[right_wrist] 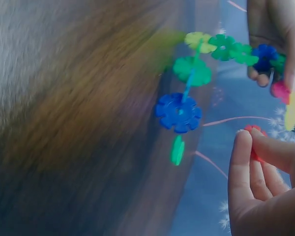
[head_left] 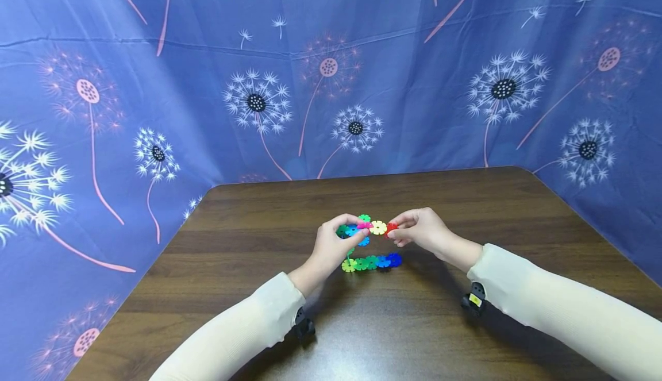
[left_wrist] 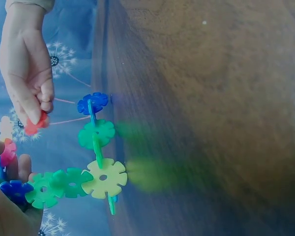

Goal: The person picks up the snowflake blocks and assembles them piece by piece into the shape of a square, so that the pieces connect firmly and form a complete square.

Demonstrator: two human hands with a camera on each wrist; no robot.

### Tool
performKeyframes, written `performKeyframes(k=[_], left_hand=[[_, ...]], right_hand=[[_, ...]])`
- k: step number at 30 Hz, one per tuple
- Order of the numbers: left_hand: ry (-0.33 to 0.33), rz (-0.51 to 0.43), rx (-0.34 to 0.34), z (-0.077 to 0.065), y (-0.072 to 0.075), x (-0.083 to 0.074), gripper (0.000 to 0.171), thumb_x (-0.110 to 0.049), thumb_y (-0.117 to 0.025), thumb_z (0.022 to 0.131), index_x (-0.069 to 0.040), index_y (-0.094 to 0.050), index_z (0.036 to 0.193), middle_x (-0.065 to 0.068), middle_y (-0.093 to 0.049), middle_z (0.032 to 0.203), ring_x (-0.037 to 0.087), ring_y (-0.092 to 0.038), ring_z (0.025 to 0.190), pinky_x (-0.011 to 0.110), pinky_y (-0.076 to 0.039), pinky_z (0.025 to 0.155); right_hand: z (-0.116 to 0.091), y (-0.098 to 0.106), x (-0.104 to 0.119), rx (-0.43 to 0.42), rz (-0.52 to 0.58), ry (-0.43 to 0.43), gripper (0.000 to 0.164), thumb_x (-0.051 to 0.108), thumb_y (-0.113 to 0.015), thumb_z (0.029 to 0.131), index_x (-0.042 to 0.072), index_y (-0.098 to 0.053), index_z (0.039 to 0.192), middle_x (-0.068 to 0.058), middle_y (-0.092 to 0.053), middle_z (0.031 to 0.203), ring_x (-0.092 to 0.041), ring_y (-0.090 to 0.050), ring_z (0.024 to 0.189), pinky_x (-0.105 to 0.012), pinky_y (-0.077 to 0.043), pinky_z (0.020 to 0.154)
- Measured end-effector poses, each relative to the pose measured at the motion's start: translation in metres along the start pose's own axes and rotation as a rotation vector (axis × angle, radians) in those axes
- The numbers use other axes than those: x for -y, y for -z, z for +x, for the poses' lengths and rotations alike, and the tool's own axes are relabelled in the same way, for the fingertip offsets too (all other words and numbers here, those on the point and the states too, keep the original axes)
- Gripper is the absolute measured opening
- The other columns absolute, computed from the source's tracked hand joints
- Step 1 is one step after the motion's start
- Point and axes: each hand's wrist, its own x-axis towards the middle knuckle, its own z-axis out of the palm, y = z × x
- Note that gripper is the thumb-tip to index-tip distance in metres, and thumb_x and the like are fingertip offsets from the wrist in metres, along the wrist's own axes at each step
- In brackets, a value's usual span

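My left hand (head_left: pixel 331 246) pinches a pink flower disc (head_left: pixel 364 226), part of a chain of interlocking plastic flower discs. A pale yellow disc (head_left: pixel 378 227) sticks out from the pink one toward the right. Between thumb and fingers, my right hand (head_left: pixel 425 231) pinches a red flower disc (head_left: pixel 391 230), held right by the yellow disc's edge. From the left hand the chain runs through blue and green discs to a yellow-green disc (left_wrist: pixel 104 178). There it bends and continues through green discs to a dark blue disc (right_wrist: pixel 178 112). Fingers hide some of the discs in the left hand.
A brown wooden table (head_left: pixel 248 220) lies under both hands. Behind it hangs a blue curtain (head_left: pixel 414 111) with a dandelion print. A small black camera (head_left: pixel 304 323) sits at the left wrist, and another black camera (head_left: pixel 473 299) at the right.
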Motion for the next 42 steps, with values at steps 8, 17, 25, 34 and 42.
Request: performKeyframes(k=[8, 17, 25, 34, 42], left_hand=[[0.005, 0.001, -0.001, -0.001, 0.001, -0.001, 0.013, -0.022, -0.077, 0.083, -0.018, -0.072, 0.094, 0.002, -0.071, 0.088, 0.006, -0.056, 0.062, 0.021, -0.049, 0.057], [-0.003, -0.019, 0.004, -0.002, 0.002, -0.002, 0.013, -0.021, -0.076, 0.084, -0.015, -0.072, 0.095, 0.005, -0.070, 0.086, 0.008, -0.056, 0.061, 0.021, -0.048, 0.055], [-0.019, -0.007, 0.014, -0.002, 0.001, -0.002, 0.014, -0.020, -0.076, 0.084, -0.013, -0.072, 0.095, 0.005, -0.069, 0.086, 0.006, -0.053, 0.057, 0.018, -0.045, 0.053], [-0.095, 0.082, 0.024, -0.001, -0.002, -0.001, 0.012, -0.016, -0.075, 0.085, -0.011, -0.070, 0.094, 0.005, -0.072, 0.095, 0.007, -0.052, 0.069, 0.016, -0.045, 0.058], [-0.080, 0.050, 0.052, 0.000, -0.002, -0.001, 0.012, -0.016, -0.075, 0.085, -0.011, -0.068, 0.093, 0.007, -0.070, 0.093, 0.007, -0.052, 0.066, 0.017, -0.046, 0.058]], right_hand=[[-0.013, 0.006, 0.008, -0.034, 0.051, 0.022, 0.030, 0.003, -0.072, 0.084, -0.014, -0.063, 0.108, -0.009, -0.074, 0.084, -0.012, -0.069, 0.067, -0.038, -0.059, 0.074], [-0.020, 0.002, 0.013, -0.044, 0.039, 0.067, 0.033, 0.006, -0.075, 0.083, -0.013, -0.065, 0.108, -0.002, -0.073, 0.080, -0.014, -0.069, 0.068, -0.030, -0.059, 0.069], [-0.020, -0.001, 0.014, -0.073, -0.010, 0.069, 0.029, 0.009, -0.078, 0.080, -0.007, -0.071, 0.103, -0.002, -0.074, 0.080, -0.015, -0.067, 0.066, -0.031, -0.059, 0.069], [-0.019, 0.001, 0.015, -0.072, -0.050, 0.132, 0.026, 0.005, -0.079, 0.078, -0.009, -0.071, 0.099, -0.004, -0.073, 0.076, -0.010, -0.063, 0.061, -0.028, -0.057, 0.064], [-0.014, 0.001, 0.018, -0.068, -0.102, 0.158, 0.022, 0.004, -0.079, 0.078, -0.007, -0.073, 0.096, -0.008, -0.073, 0.075, -0.009, -0.063, 0.060, -0.024, -0.055, 0.061]])
